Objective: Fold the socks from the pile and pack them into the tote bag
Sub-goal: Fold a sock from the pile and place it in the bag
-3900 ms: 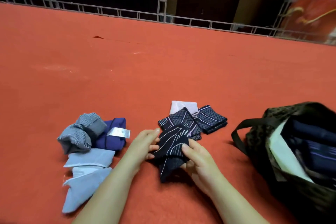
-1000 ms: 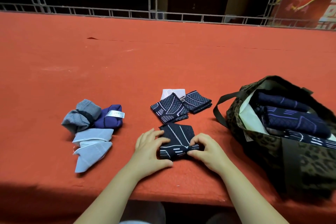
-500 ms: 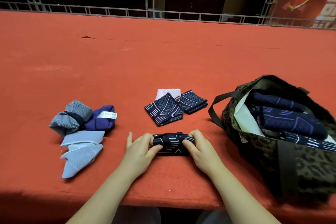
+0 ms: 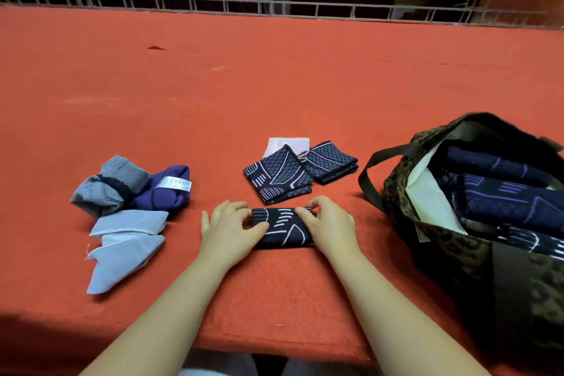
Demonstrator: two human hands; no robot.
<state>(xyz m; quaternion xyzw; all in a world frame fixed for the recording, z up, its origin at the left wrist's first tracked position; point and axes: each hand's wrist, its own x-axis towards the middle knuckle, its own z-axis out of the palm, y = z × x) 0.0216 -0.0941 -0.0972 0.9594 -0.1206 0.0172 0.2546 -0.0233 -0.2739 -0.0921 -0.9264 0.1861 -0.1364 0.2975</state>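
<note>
A dark navy sock with white lines (image 4: 282, 229) lies folded into a small flat bundle near the front of the red table. My left hand (image 4: 229, 227) grips its left end, thumb on top. My right hand (image 4: 328, 223) grips its right end, fingers curled over the far edge. Just behind lie two folded navy patterned socks (image 4: 276, 175) (image 4: 331, 162) on a pale pink one (image 4: 288, 143). At the right stands the open leopard-print tote bag (image 4: 406, 192) with several dark navy socks (image 4: 512, 201) inside.
At the left lies a pile: a grey striped sock bundle (image 4: 106, 186), a purple sock with a white label (image 4: 166, 189) and two light blue folded socks (image 4: 122, 241). A metal rail (image 4: 274, 6) runs along the far edge of the red table (image 4: 274, 85).
The navy sock lay flat as a wider square a second ago. My hands have since folded it over into a narrow bundle and still hold both its ends.
</note>
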